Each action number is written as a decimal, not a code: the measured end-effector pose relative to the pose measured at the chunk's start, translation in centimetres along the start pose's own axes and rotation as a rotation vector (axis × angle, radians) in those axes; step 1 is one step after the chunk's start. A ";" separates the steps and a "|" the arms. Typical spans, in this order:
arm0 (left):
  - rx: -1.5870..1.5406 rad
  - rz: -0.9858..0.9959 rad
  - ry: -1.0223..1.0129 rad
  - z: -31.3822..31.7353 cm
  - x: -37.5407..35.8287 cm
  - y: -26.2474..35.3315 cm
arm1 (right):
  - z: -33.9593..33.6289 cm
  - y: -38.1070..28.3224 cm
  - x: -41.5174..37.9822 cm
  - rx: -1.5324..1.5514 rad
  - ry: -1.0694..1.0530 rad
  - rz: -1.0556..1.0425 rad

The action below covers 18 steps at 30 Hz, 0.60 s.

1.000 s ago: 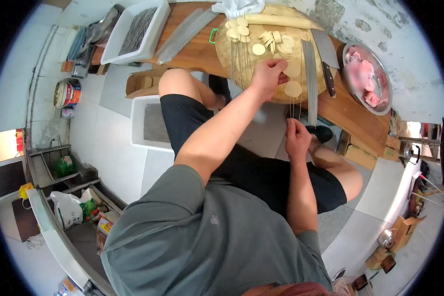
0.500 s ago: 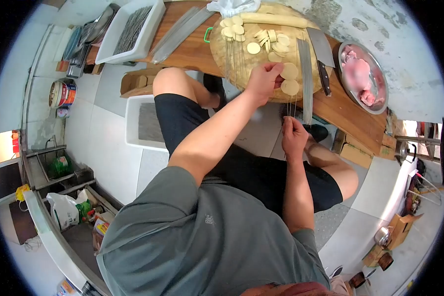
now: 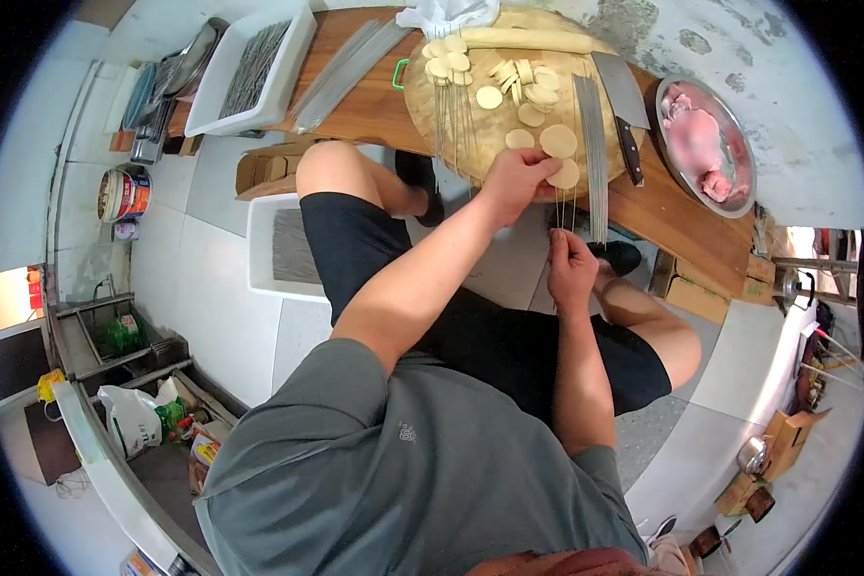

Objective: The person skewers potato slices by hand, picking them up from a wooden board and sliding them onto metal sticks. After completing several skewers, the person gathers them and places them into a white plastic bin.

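My right hand [image 3: 571, 269] is closed around the lower ends of a few thin metal skewers [image 3: 565, 209], below the front edge of a round wooden board [image 3: 422, 106]. Two pale yellow round slices sit at the skewers' upper part: an upper slice [image 3: 558, 141] and a lower slice [image 3: 565, 175]. With thumb and fingers, my left hand [image 3: 518, 182] pinches the lower slice at its left side. How far the skewers pass through is hidden. Loose slices [image 3: 541, 94] lie on the board, and at its left are skewers with stacked slices [image 3: 446, 65].
A bundle of skewers [image 3: 591, 154], a cleaver [image 3: 622, 91] and a long pale roll [image 3: 528, 38] lie on the board. On the wooden table [image 3: 682, 221] stands a metal bowl of raw meat [image 3: 696, 144]. White bins [image 3: 302, 38] of skewers are at left, one on the floor.
My left hand has shifted slightly down, its fingers now at the lower slice. A loose slice behind it has come into view on the board. My right hand stays nearly in place.
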<state>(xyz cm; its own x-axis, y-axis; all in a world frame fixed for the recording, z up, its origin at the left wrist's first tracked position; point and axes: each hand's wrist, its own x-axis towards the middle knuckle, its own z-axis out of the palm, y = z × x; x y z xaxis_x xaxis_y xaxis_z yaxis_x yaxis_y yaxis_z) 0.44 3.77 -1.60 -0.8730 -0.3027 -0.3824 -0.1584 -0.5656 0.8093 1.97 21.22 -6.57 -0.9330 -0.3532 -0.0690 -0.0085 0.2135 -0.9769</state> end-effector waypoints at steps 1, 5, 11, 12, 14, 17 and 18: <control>-0.020 -0.005 -0.004 0.0 -0.1 -0.1 | 0.0 0.0 0.0 -0.015 0.001 -0.014; -0.071 -0.016 0.033 0.4 -0.3 -0.7 | 0.0 -0.1 -0.2 -0.003 0.001 -0.035; -0.057 -0.016 0.029 -0.1 -0.4 -1.3 | 0.0 1.3 -0.1 -0.033 -0.008 -0.061; -0.053 -0.021 0.030 -0.1 -0.4 -1.4 | -0.1 1.4 -0.1 -0.030 -0.006 -0.072; -0.044 -0.028 0.029 -0.2 -0.2 -1.4 | -0.1 1.4 -0.1 -0.047 -0.001 -0.066; -0.121 0.008 0.058 0.2 -0.2 0.1 | -0.1 0.6 0.0 -0.063 -0.009 -0.067; -0.147 0.039 0.079 0.1 0.3 0.2 | -0.1 0.4 0.0 -0.066 -0.015 -0.067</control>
<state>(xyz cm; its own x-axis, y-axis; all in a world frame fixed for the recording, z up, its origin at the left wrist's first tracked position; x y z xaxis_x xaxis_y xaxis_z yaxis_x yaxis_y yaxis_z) 0.15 3.65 -1.54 -0.8372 -0.3826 -0.3908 -0.0512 -0.6567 0.7524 1.95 21.43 -6.91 -0.9240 -0.3824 -0.0078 -0.0948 0.2488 -0.9639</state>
